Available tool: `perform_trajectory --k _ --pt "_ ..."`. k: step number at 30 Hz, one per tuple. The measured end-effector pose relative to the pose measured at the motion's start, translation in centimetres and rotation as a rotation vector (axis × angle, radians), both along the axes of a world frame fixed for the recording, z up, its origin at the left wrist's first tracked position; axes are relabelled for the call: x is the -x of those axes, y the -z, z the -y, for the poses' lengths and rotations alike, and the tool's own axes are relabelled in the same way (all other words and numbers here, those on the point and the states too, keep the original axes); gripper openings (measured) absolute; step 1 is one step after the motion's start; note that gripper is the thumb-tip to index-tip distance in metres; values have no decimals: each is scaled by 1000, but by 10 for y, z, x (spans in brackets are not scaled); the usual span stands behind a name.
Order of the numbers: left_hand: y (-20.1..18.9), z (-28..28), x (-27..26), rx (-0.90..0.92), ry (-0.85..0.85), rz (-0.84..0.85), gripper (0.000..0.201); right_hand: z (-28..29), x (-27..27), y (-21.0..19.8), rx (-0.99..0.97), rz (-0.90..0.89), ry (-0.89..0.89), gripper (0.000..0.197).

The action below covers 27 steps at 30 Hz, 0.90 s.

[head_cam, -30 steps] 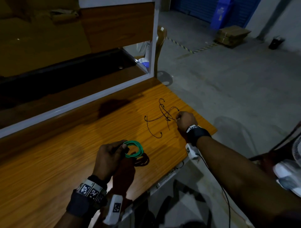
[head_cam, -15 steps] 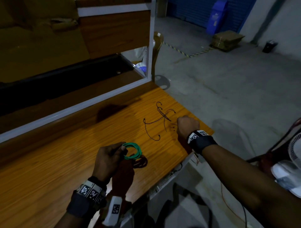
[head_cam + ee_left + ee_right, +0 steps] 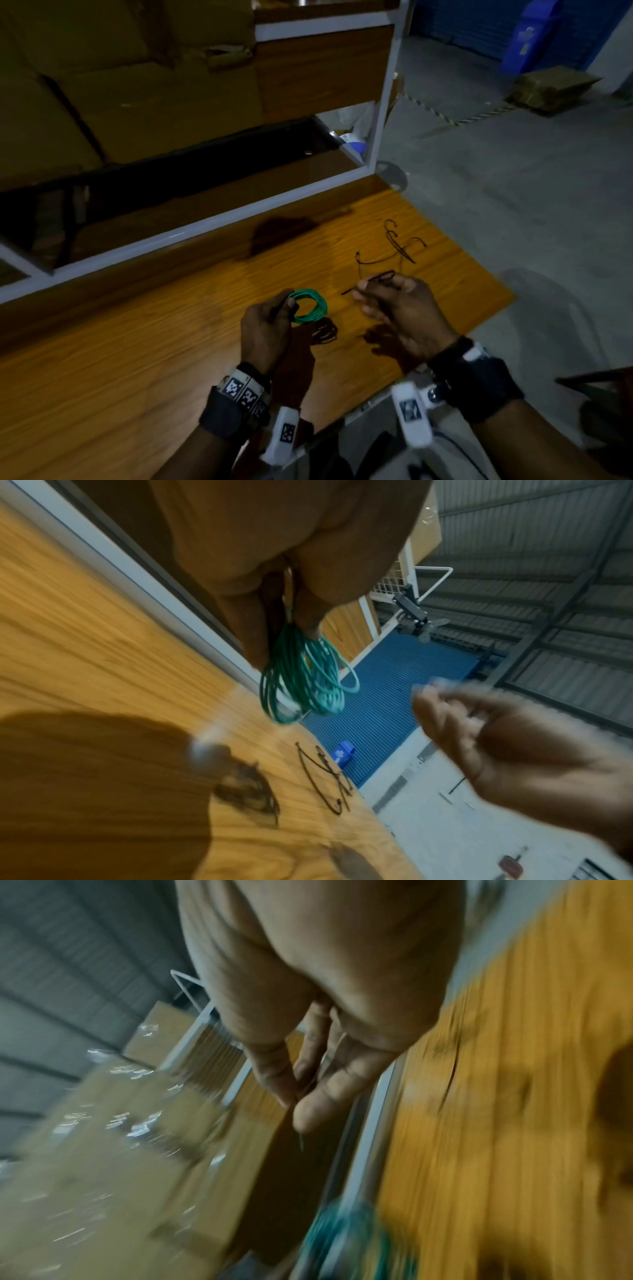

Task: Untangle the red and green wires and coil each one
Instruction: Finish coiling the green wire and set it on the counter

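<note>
Overhead, my left hand (image 3: 265, 329) pinches the green coil (image 3: 310, 306) just above the table (image 3: 137, 359), while my right hand (image 3: 399, 305) pinches the red wire (image 3: 375, 261) near one end, the rest lying loose beyond. Left wrist: green loops (image 3: 301, 680) hang limp, so light and springy; I'd hold them across all the turns. Right wrist is blurred, but thumb and fingers (image 3: 274, 1074) close on a thin strand, likely slippery, so I'd regrip near the end.

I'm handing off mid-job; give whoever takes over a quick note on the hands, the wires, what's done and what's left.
Left hand grips the green wire, already coiled, held just above the wooden table.
Right hand pinches one end of the dark wire, presumably the red one; the rest lies loose, uncoiled, further out on the table.
Done: wires separated, green coiled.
Left: coil the dark wire, then set both coils down.
</note>
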<state>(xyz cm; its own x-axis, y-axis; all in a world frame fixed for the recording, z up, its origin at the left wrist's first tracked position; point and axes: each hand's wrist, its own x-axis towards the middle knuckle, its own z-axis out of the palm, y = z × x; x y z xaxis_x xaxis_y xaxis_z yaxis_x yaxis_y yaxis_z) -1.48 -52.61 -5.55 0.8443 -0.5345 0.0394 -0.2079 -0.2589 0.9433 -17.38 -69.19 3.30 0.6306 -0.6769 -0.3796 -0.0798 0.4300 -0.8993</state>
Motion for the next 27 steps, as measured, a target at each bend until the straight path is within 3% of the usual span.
perform_trajectory --k 5,13,20,27 --pt "3 -5 -1 38 -144 122 30 -55 -33 22 -208 101 164 6" --pt "-10 -6 11 212 -332 75 27 -90 -67 39 -273 46 236 12" --pt "-10 -11 21 201 -307 32 29 -98 -91 61 -388 -16 223 36" --pt "-26 -9 12 331 -205 -180 24 -104 -97 62 -464 104 112 77"
